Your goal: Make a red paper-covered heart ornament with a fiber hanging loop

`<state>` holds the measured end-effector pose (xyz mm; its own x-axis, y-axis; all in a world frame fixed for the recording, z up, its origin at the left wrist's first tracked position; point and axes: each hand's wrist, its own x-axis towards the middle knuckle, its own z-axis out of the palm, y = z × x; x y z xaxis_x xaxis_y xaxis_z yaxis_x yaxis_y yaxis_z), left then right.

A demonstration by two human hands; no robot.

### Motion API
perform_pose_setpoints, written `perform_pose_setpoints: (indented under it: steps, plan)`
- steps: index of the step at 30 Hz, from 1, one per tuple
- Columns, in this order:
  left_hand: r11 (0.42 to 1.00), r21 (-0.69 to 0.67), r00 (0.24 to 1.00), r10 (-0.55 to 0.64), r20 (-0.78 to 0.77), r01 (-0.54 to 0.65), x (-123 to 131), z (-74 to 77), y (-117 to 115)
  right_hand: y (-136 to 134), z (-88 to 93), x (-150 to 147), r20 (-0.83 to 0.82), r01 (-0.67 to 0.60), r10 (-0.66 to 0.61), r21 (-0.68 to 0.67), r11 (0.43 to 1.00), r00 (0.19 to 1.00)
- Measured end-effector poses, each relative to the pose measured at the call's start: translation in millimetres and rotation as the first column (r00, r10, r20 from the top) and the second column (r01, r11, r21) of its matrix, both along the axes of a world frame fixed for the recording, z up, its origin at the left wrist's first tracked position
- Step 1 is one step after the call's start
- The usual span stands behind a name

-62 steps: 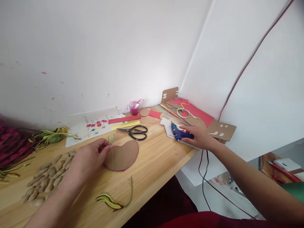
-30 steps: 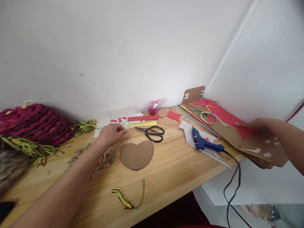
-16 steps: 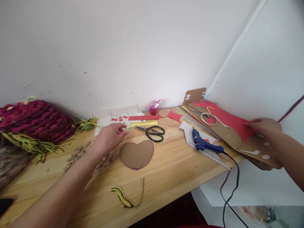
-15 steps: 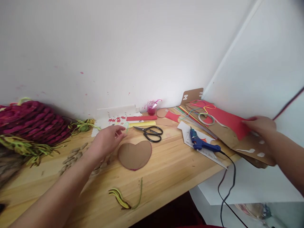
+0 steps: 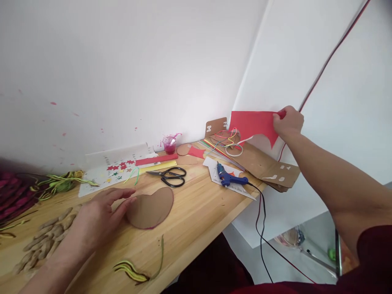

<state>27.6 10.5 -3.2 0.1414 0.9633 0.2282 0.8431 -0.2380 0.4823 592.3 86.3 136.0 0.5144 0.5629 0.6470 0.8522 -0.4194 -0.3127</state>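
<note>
My right hand (image 5: 289,120) pinches the right end of a sheet of red paper (image 5: 251,122), which is raised against the wall and has curved cuts in its lower edge. At the left edge of a heart-shaped piece of cardboard (image 5: 151,208), my left hand (image 5: 105,214) hovers with fingers stretched out and nothing visible in them. Whether its thumb touches the heart, I cannot tell. Black-handled scissors (image 5: 173,176) lie just behind the heart. Below the red paper are brown cardboard sheets (image 5: 260,159) and coloured cords (image 5: 234,150).
A blue glue gun (image 5: 231,179) rests on white paper, its cord (image 5: 263,212) hanging off the table's front edge. Peanuts (image 5: 50,237) lie at the left. Yarn (image 5: 134,271), a cup of pink paint (image 5: 170,145) and a sheet with small stars (image 5: 101,163) are also on the table.
My right hand has lifted the red paper off the cardboard pile, up against the wall. My left hand has moved nearer the heart's left side. The view has turned rightward.
</note>
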Motion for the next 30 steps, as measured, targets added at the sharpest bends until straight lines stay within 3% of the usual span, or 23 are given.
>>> perform_pose_setpoints:
  steps: [8,12,15,16,18,21,22,24,27,29,30]
  plan:
    - [0.995,0.097,0.998,0.0,0.056,-0.005,-1,6.7,-5,-18,37.0,-22,0.064,-0.021,0.003,0.278,0.96,0.998]
    - [0.999,-0.037,0.994,0.022,0.106,-0.018,2,11.4,-7,-23,50.9,-42,0.139,-0.144,0.093,0.418,0.897,0.986]
    - [0.978,-0.193,0.943,-0.012,0.332,0.08,8,12.9,-12,-29,52.8,-76,0.231,-0.323,0.238,0.478,0.816,0.943]
    - [0.96,-0.222,0.884,-0.052,0.464,0.173,10,13.0,-14,-32,50.6,-92,0.277,-0.406,0.304,0.487,0.773,0.911]
    - [0.899,-0.249,0.691,-0.077,0.719,0.359,15,12.9,-19,-42,41.2,-128,0.379,-0.576,0.436,0.468,0.671,0.816]
    - [0.803,-0.18,0.396,-0.075,0.915,0.568,19,12.8,-26,-67,16.4,-187,0.464,-0.777,0.626,0.321,0.541,0.627]
    - [0.773,-0.134,0.293,-0.07,0.954,0.62,20,13.3,-28,-76,6.1,-206,0.482,-0.85,0.702,0.243,0.468,0.525]
    - [0.736,-0.05,0.134,-0.055,0.989,0.675,21,15.6,-31,-95,-16.4,-243,0.354,-0.949,0.901,-0.094,0.302,0.252]
    - [0.793,0.026,0.019,-0.047,0.999,0.609,23,20.6,-32,-110,-51.7,-287,0.088,-0.945,0.996,-0.328,0.013,-0.017]
    - [0.868,0.051,-0.028,-0.043,0.999,0.494,24,22.6,-31,-111,-72.8,-306,0.061,-0.939,0.991,-0.33,-0.096,-0.122]
    - [0.901,0.039,-0.04,-0.024,0.999,0.432,25,22.9,-30,-110,-81.6,-312,0.07,-0.936,0.987,-0.335,-0.112,-0.143]
